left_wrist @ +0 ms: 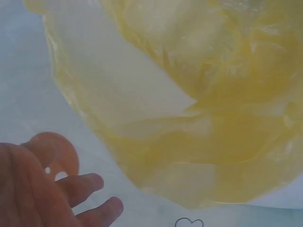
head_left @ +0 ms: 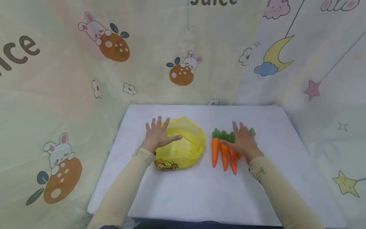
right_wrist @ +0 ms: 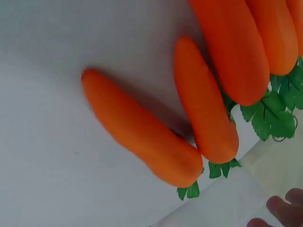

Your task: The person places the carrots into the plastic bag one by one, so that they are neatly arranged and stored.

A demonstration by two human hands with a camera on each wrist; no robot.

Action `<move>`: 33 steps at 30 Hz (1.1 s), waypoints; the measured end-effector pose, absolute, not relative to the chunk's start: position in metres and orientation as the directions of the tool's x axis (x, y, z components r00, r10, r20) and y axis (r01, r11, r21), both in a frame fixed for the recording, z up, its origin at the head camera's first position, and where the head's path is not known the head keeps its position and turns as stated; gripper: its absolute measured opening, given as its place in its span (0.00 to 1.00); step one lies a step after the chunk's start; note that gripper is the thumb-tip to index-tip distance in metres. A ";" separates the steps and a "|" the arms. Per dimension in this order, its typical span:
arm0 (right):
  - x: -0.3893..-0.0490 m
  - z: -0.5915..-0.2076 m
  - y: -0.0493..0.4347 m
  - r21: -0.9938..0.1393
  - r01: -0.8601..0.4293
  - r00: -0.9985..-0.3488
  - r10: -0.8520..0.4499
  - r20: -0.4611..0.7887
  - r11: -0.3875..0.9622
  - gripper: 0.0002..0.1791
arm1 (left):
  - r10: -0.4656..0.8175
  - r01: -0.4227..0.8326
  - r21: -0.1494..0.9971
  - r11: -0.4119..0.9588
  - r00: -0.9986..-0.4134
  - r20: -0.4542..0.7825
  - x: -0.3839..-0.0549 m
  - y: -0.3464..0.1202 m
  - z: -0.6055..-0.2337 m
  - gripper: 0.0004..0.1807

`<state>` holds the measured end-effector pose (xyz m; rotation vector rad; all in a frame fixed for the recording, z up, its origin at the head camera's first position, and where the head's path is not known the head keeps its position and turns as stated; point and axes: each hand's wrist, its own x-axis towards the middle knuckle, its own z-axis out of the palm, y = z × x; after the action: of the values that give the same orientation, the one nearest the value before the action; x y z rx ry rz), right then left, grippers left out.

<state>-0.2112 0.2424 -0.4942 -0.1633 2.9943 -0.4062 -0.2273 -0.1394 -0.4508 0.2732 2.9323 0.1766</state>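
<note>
Taking the white table (head_left: 186, 197) as a dial with twelve at its far edge, the yellow bag (head_left: 188, 144) is lying toward ten o'clock from the middle, bunched and crinkled, with an orange-brown print (head_left: 166, 165) showing at its seven o'clock side. The person's left hand (head_left: 157, 136) is hovering at the bag's nine o'clock edge, its fingers spreading apart and pointing toward twelve, its thumb reaching out toward three in front of the yellow plastic; the left wrist view is showing a gap between its fingers and the bag's edge. The carrots (head_left: 224, 156) are lying at the bag's three o'clock, five of them showing in the right wrist view, their green leaves (head_left: 216, 133) pointing toward twelve and their tips toward six. Two of the carrots (right_wrist: 147, 132) are touching near their leafy ends. The right hand (head_left: 243, 142) is covering part of the bunch in the head view, its fingers spreading and pointing between eleven and twelve, its thumb stretching toward nine; the right wrist view is showing only its fingertips (right_wrist: 286, 208), at about four o'clock, apart from the carrots. Neither hand is pinching anything. Pale sleeves (head_left: 125, 187) are covering both arms, and a cloth (head_left: 154, 41) printed with rabbits is hanging behind the table at twelve o'clock.
</note>
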 end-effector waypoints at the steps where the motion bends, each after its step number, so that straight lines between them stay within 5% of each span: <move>1: -0.211 -0.494 0.241 -0.281 -0.093 -0.987 -0.125 -0.098 0.955 0.69 | 0.188 0.167 0.129 0.977 -0.967 -0.170 -0.227 -0.141 -0.452 0.64; 11: -0.208 -0.494 0.222 -0.435 -0.047 -0.990 -0.100 -0.101 0.899 0.71 | 0.106 0.088 0.184 0.979 -0.991 -0.088 -0.228 -0.158 -0.467 0.70; 20: -0.202 -0.499 0.204 -0.531 0.027 -0.989 -0.054 -0.136 0.847 0.57 | 0.013 -0.007 0.356 0.934 -0.999 -0.053 -0.217 -0.181 -0.484 0.72; 33: -0.208 -0.513 0.187 -0.511 0.072 -0.977 -0.043 -0.209 0.857 0.39 | -0.142 -0.215 0.636 0.741 -0.976 -0.165 -0.205 -0.194 -0.506 0.62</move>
<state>-0.2077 0.1874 -0.5128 0.0221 2.8186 -0.7874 -0.2054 -0.1936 -0.5059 -0.2912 2.8323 1.0536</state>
